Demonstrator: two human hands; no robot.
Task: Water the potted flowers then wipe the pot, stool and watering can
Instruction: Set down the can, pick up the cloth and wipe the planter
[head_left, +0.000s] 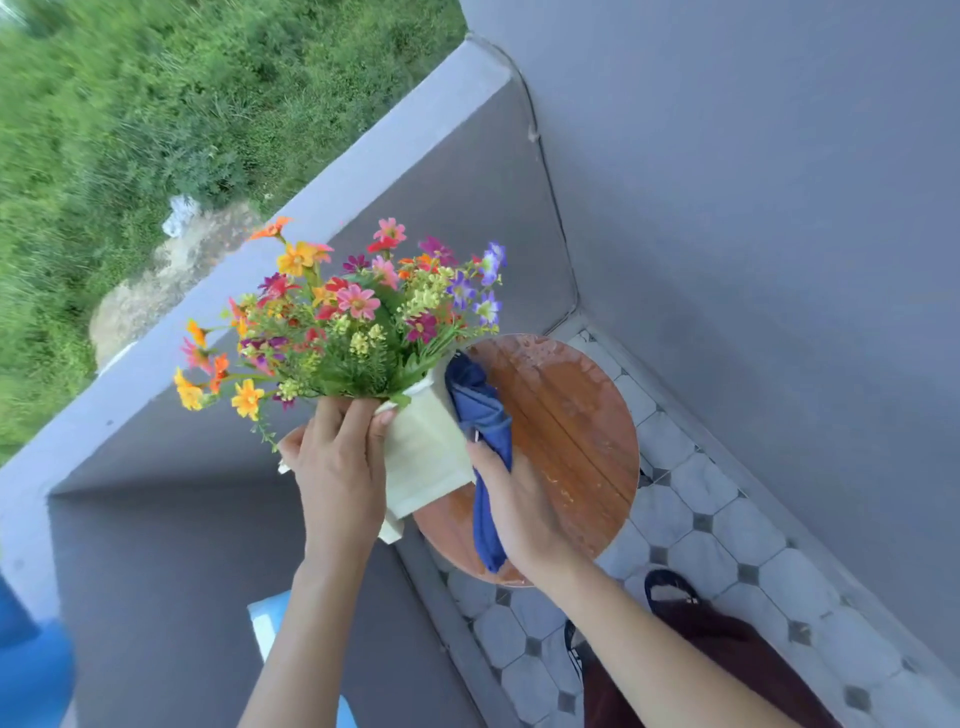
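A pale cream square pot (423, 449) full of colourful flowers (343, 317) is lifted off the stool and tilted to the left. My left hand (337, 467) grips the pot at its rim and left side. My right hand (519, 506) holds a blue cloth (480, 415) pressed against the pot's right side. Below them stands the round wooden stool (566, 421), its top wet and shiny in patches. The watering can is not clearly in view.
A grey balcony parapet (291, 228) runs diagonally on the left, with a grey wall (753, 182) on the right. The floor has white and grey tiles (727, 530). A dark sandal (667, 584) and dark red clothing show at bottom right. A light blue object (265, 623) sits low left.
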